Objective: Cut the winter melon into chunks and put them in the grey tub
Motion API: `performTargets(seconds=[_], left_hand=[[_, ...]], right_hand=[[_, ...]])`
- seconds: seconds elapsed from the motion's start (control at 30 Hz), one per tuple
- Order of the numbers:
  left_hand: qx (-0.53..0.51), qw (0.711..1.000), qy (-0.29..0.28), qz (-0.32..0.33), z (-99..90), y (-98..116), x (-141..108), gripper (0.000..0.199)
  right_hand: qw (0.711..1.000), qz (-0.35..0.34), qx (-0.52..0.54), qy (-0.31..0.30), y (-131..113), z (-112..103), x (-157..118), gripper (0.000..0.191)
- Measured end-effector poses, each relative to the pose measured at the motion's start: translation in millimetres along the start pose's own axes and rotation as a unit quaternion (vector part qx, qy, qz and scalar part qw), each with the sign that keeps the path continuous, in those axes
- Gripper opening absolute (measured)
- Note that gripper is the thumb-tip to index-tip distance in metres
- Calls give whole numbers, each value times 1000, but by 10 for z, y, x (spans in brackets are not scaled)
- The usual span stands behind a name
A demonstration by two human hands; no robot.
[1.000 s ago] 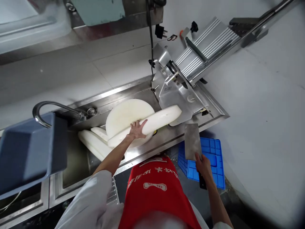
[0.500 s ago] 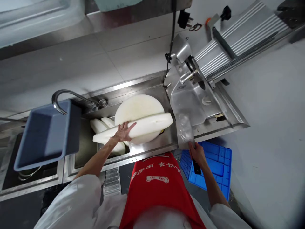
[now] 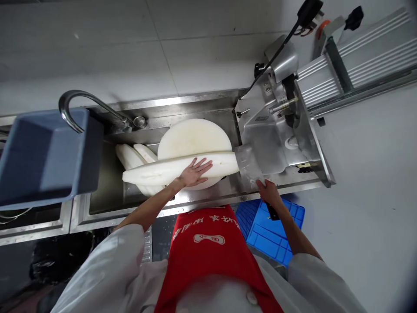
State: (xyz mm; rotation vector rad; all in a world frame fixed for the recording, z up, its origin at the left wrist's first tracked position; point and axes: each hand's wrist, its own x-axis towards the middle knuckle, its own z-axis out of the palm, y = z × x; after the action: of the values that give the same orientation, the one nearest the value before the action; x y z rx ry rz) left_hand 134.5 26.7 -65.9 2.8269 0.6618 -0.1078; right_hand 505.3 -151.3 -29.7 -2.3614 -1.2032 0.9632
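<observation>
- Vegetable (image 3: 163, 171), long, white, smooth, tapering leftward: lies directly under my left fingers, across the cutting board.
- My left hand (image 3: 194, 173): palm down, fingers spread flat on the rounded top, pressed against it rather than wrapped round.
- My right hand (image 3: 269, 193): fingers clenched round the cleaver (image 3: 249, 167), black handle butt poking out below the fist; broad, smudged metal blade reaching beyond the fingertips. Cannot tell whether its edge touches the vegetable's blunt end.
- Cutting board (image 3: 195, 135), round, white, matte: beneath and beyond my left fingers.
- Pale lengths (image 3: 130, 157), similarly smooth: left of those fingers, in the steel sink (image 3: 109, 174).
- Slicer (image 3: 263, 145), dull grey metal: beyond my right fingers.
</observation>
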Motion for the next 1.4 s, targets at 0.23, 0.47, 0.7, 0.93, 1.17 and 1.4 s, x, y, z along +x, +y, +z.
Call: performTargets(seconds=[0.23,0.47,0.7,0.93,1.17,1.4], left_hand=[[-32,999,3,14,-12,-82,-16,66],[-58,998,-15,1,-79,-51,6,62],[-66,998,-11,5,-45,-68,3,62],[-66,997,-37,-1,-68,-62,16,61],[-73,997,-34,1,-69,-77,14,62],[-96,995,-23,10,-84,-122,-49,61]], right_hand=[[997,32,-66,-5,-103,-33,-19,36],[997,16,-79,20,-100,37,19,39],[998,18,-58,36,-173,161,147,37],[1000,28,7,7,-286,345,317,39],[999,17,26,-15,-287,463,239,42],[997,12,80,-16,-495,676,295,48]])
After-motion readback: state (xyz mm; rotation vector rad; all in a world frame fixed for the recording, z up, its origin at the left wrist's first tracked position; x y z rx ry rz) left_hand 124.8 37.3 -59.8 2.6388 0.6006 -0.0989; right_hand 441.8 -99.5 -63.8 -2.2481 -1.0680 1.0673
